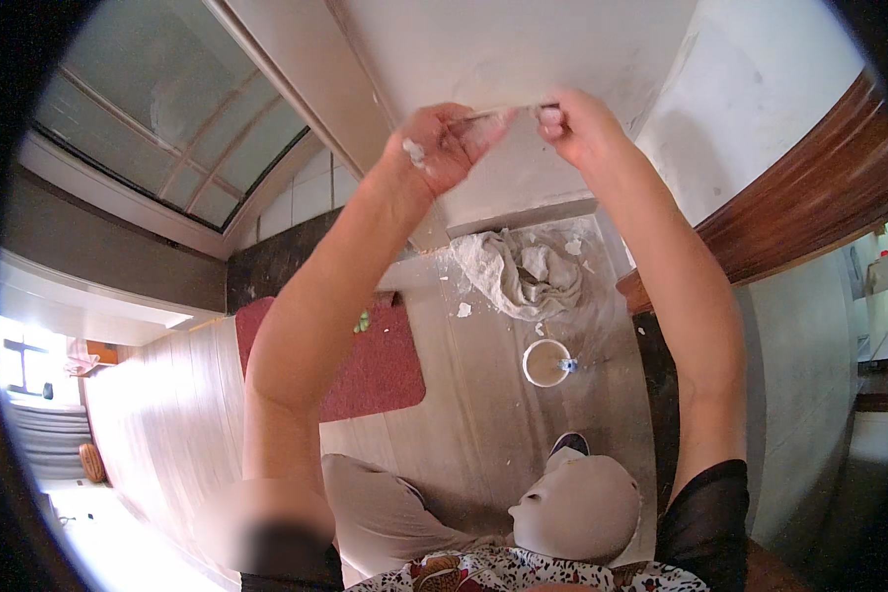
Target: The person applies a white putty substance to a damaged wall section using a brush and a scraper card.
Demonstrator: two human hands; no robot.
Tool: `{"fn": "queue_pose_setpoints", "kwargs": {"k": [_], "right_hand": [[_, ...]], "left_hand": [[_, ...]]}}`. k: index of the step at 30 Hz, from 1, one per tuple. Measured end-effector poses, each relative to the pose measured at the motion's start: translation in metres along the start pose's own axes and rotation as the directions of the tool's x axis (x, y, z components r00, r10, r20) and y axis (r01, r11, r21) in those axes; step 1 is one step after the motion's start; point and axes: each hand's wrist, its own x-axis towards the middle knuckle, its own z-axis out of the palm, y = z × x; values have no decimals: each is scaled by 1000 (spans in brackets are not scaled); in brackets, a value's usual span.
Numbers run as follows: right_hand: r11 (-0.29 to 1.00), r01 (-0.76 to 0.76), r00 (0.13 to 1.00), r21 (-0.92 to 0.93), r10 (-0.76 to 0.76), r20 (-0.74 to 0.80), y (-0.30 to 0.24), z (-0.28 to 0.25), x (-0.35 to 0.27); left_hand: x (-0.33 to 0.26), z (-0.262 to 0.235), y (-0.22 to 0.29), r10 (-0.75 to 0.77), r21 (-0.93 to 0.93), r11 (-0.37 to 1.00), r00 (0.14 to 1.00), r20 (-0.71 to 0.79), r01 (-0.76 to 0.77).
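Note:
Both of my hands are raised in front of a white wall point(523, 59). A thin, pale, flat strip point(508, 111) stretches between them, seen nearly edge-on; I cannot tell its kind. My left hand point(439, 148) has bent fingers round its left end, and white paste is smeared on the palm near the wrist. My right hand point(577, 123) is closed on the other end, where a small dark part shows at the fingers. Below the hands, a crumpled off-white cloth point(493, 276) lies on the floor, with a white bucket point(545, 363) nearer to me.
White flakes and a plastic sheet point(602, 286) lie around the cloth. A red mat point(375, 370) is on the wood-look floor to the left. A brown wooden edge point(809, 187) curves along the right, and a glazed door point(177, 109) stands at upper left. My bent knee point(577, 508) is below the bucket.

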Motion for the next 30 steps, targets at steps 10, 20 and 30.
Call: {"fn": "queue_pose_setpoints", "kwargs": {"k": [10, 20, 30], "right_hand": [[926, 78, 943, 370, 52, -330, -49, 50, 20], [936, 342, 937, 76, -346, 43, -76, 70, -58], [984, -136, 974, 113, 154, -167, 36, 21, -31]], "left_hand": [[25, 58, 42, 32, -312, 949, 999, -41, -43], [-42, 102, 64, 168, 391, 873, 932, 322, -292], [-23, -13, 13, -7, 149, 988, 988, -154, 30]]}}
